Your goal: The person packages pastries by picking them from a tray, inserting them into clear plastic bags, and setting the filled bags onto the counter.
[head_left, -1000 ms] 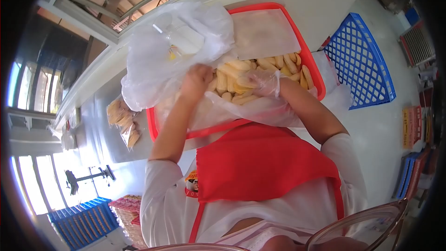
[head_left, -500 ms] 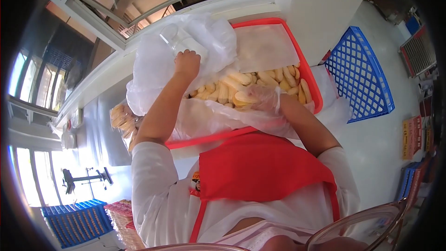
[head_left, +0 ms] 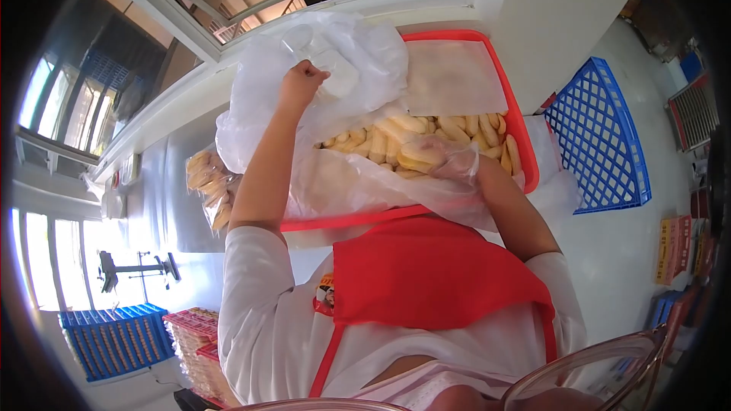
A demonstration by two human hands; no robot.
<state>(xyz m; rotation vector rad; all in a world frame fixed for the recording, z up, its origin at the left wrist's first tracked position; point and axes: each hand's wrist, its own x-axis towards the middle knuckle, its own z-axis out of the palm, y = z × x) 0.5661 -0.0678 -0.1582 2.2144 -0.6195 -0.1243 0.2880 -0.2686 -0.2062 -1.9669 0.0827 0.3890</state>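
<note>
Pale yellow finger-shaped biscuits (head_left: pixel 378 141) lie in a red tray (head_left: pixel 524 129) lined with translucent plastic. At their right side is my right hand (head_left: pixel 457 161), in a clear plastic glove, its fingers closed round some biscuits. My left hand (head_left: pixel 306 80) is bare and raised over a white plastic bag (head_left: pixel 255 91) at the tray's back left. Its thumb and finger are pinched together; anything between them is too small to make out. Beside it on the bag lie a clear container and a white packet (head_left: pixel 339 76). A pale sheet (head_left: pixel 453 76) covers the tray's back right part.
Bagged biscuits (head_left: pixel 207 183) rest on the metal table (head_left: pixel 171 205) to the left. A blue lattice crate (head_left: pixel 598 137) stands right of the tray. Stacked blue crates (head_left: pixel 118 342) and red-topped stacks (head_left: pixel 190 323) are at the lower left. A window is at the back.
My left hand has moved from the biscuits up to the bag and then lifted slightly off the white packet. My right hand has stayed at the biscuits. The view has shifted a little.
</note>
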